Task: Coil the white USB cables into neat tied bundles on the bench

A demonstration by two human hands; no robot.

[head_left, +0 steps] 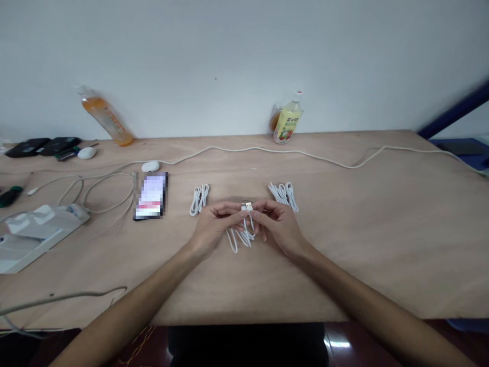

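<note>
White cable (246, 238) at the centre of the frame, both connectors (249, 206) pinched by your left hand (212, 224) and right hand (281, 224), could slip or tangle (loops (235, 248) look loose below) if either grip slackens, or perhaps catch the coiled bundle (283, 194) right of centre.

At six o'clock, hands (208, 227) partly hide the white cable (245, 237); the phone (151, 196) at nine is blurred, the power strip (48, 244) at eight cropped.
</note>
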